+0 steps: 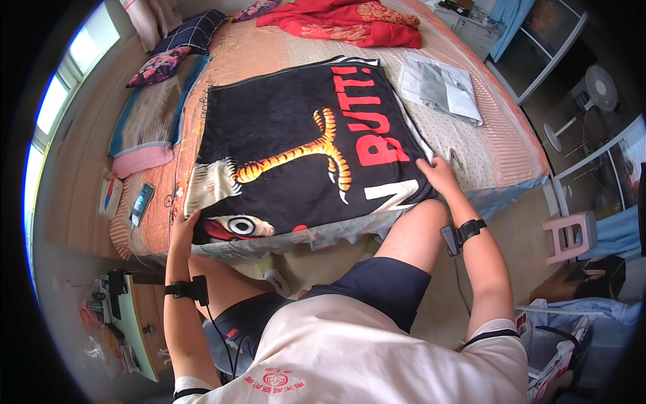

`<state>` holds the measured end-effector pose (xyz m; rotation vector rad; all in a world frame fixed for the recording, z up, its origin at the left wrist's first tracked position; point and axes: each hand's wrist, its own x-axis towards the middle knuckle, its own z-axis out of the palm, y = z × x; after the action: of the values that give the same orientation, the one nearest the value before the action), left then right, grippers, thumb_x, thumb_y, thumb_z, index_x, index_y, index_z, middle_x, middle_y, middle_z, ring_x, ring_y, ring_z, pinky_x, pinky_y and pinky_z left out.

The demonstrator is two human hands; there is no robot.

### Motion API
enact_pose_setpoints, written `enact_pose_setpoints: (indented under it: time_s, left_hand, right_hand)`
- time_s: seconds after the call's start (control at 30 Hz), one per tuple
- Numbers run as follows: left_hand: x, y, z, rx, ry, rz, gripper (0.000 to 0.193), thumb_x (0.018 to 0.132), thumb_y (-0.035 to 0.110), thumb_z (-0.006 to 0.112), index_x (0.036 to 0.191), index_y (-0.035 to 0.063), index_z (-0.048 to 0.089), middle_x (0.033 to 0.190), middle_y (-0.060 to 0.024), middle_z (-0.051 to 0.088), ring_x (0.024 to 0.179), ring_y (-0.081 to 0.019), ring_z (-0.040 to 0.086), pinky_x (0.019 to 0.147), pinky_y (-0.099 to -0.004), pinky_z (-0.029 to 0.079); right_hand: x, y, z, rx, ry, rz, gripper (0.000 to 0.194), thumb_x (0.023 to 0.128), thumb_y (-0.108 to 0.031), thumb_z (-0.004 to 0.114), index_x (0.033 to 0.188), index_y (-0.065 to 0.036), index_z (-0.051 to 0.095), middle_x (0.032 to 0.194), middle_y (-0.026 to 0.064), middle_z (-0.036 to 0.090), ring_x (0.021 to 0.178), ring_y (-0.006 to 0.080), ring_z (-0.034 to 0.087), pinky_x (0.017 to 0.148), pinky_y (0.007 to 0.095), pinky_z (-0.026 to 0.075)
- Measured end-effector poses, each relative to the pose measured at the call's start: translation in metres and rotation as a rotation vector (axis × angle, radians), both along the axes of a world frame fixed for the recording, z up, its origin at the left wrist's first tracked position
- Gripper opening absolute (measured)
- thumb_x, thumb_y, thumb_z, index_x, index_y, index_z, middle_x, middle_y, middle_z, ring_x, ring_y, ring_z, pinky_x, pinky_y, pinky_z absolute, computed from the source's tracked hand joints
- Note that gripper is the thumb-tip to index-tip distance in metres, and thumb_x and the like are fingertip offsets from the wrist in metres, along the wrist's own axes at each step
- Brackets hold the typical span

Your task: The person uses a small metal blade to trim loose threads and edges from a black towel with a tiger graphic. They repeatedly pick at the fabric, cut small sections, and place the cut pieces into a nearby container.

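A black fleece-like blanket [282, 111] lies folded in layers on the bed in front of me. It bears a yellow striped bird's leg, large red and white letters, and a white bird's head with a round eye at the near left. My left hand [184, 228] grips its near left edge, thumb on top and fingers hidden beneath. My right hand [438, 173] pinches its right edge, where a white border shows, close to the near right corner.
White and grey folded plastic sheeting [439, 88] lies right of the blanket. A red patterned quilt [348, 25] is at the far side. Pillows [161, 65], a striped folded cloth [159, 106] and a phone [142, 204] lie left. A pink stool [570, 237] stands right.
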<state>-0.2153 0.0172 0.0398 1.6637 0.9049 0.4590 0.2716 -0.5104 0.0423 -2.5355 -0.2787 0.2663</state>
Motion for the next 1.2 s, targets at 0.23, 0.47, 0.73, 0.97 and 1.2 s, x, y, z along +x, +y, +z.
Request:
enact_pose_setpoints:
  time_s: [0.23, 0.47, 0.73, 0.97, 1.2]
  left_hand:
    - [-0.003, -0.001, 0.024, -0.278, -0.272, 0.124, 0.035, 0.104, 0.021, 0.058, 0.131, -0.0027, 0.060, 0.112, -0.0112, 0.072, 0.092, -0.0183, 0.073, 0.080, -0.0308, 0.059]
    - [-0.014, 0.007, 0.017, -0.432, -0.348, 0.143, 0.036, 0.105, 0.024, 0.056, 0.125, -0.0063, 0.061, 0.111, -0.0139, 0.073, 0.091, -0.0212, 0.074, 0.080, -0.0334, 0.061]
    - [-0.025, 0.015, 0.007, -0.510, -0.144, 0.120, 0.035, 0.103, 0.027, 0.060, 0.118, -0.0038, 0.066, 0.101, -0.0114, 0.074, 0.082, -0.0208, 0.073, 0.074, -0.0319, 0.060]
    - [-0.006, -0.009, 0.051, -0.541, -0.223, 0.055, 0.031, 0.101, 0.024, 0.063, 0.117, -0.0028, 0.066, 0.102, -0.0104, 0.075, 0.085, -0.0191, 0.074, 0.078, -0.0313, 0.060]
    - [-0.012, -0.022, 0.122, -0.454, -0.482, -0.001, 0.022, 0.099, 0.021, 0.064, 0.110, 0.0026, 0.068, 0.099, -0.0082, 0.075, 0.083, -0.0172, 0.074, 0.075, -0.0305, 0.060]
  right_hand:
    - [-0.005, -0.014, -0.001, 0.111, 0.222, 0.151, 0.058, 0.073, -0.022, 0.085, 0.120, 0.007, 0.066, 0.114, 0.0184, 0.073, 0.101, 0.0271, 0.070, 0.092, 0.0374, 0.054]
    - [0.014, -0.061, 0.018, 0.530, 0.395, 0.180, 0.026, 0.082, -0.010, 0.074, 0.105, 0.002, 0.072, 0.094, 0.0073, 0.073, 0.083, 0.0189, 0.068, 0.082, 0.0310, 0.053]
    - [-0.005, -0.059, -0.002, -0.060, 0.290, 0.210, 0.064, 0.075, -0.040, 0.084, 0.108, 0.013, 0.069, 0.105, 0.0254, 0.072, 0.096, 0.0298, 0.071, 0.086, 0.0398, 0.054]
    - [-0.025, -0.029, 0.005, 0.475, 0.377, 0.000, 0.036, 0.076, -0.010, 0.075, 0.107, 0.008, 0.067, 0.096, 0.0141, 0.072, 0.086, 0.0239, 0.069, 0.074, 0.0413, 0.057]
    - [-0.015, -0.024, 0.079, 1.091, 0.161, -0.168, 0.024, 0.070, -0.007, 0.061, 0.094, -0.002, 0.064, 0.085, 0.0033, 0.062, 0.076, 0.0172, 0.057, 0.066, 0.0314, 0.045]
